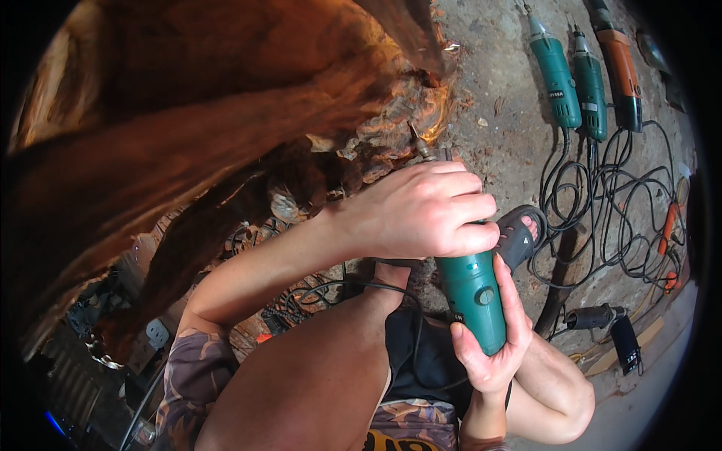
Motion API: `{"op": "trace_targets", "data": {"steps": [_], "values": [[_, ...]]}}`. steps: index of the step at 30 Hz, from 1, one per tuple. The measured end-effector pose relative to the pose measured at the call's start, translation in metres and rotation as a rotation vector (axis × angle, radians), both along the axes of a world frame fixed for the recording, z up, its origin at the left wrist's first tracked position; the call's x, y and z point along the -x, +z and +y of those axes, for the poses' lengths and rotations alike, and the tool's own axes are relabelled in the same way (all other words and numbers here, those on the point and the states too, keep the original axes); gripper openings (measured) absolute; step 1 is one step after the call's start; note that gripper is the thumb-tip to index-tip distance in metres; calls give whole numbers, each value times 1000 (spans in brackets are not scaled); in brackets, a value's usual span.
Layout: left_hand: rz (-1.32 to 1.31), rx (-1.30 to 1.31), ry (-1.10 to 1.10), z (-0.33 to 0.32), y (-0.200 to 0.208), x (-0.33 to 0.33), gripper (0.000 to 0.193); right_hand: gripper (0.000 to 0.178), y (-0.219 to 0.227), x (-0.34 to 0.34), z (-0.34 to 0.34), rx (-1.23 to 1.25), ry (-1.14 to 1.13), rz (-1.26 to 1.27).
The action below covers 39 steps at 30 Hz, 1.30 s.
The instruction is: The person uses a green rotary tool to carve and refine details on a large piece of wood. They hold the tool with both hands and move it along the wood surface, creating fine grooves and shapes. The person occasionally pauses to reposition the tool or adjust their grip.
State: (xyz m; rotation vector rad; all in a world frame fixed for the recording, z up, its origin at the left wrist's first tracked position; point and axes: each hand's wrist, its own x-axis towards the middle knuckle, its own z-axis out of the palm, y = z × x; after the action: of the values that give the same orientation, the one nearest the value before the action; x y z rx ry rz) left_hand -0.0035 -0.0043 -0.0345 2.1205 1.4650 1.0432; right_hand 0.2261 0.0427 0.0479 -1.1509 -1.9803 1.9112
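Both my hands are closed around a green die grinder [475, 301] with a black cord. My left hand [425, 210] wraps over its front part from above. My right hand [500, 342] grips the rear end of the body, thumb on the left side and fingers along the right. From the grinder's nose a thin metal bit [416, 134] sticks out at the rough lower edge of a large reddish-brown carved wood piece [248, 113]. Whether the bit touches the wood I cannot tell. The wood fills the upper left.
Two more green grinders [556, 83] and an orange-and-black power tool [623, 75] lie on the dusty concrete floor at upper right. Tangled black cords [594, 203] spread below them. My sandalled foot [520, 234] stands beside the grinder. A black-and-grey tool [596, 316] lies at lower right.
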Motion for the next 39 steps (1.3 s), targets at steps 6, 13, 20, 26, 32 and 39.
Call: {"op": "trace_targets", "data": {"steps": [6, 13, 20, 26, 32, 39], "values": [[-4, 0, 19, -5, -1, -1, 31, 80, 1, 1, 2, -16, 27, 1], [-27, 7, 6, -4, 1, -4, 36, 80, 4, -2, 1, 25, 2, -11], [-3, 21, -8, -3, 2, -6, 36, 81, 4, -7, 0, 41, -15, -6], [-26, 12, 4, -3, 1, -7, 34, 80, 3, -7, 1, 31, -12, -7], [-33, -2, -3, -1, 0, -10, 37, 79, 5, -10, 0, 57, -25, -24], [-15, 15, -12, -4, 0, -9, 39, 78, 6, -8, -1, 27, -10, -8]]}}
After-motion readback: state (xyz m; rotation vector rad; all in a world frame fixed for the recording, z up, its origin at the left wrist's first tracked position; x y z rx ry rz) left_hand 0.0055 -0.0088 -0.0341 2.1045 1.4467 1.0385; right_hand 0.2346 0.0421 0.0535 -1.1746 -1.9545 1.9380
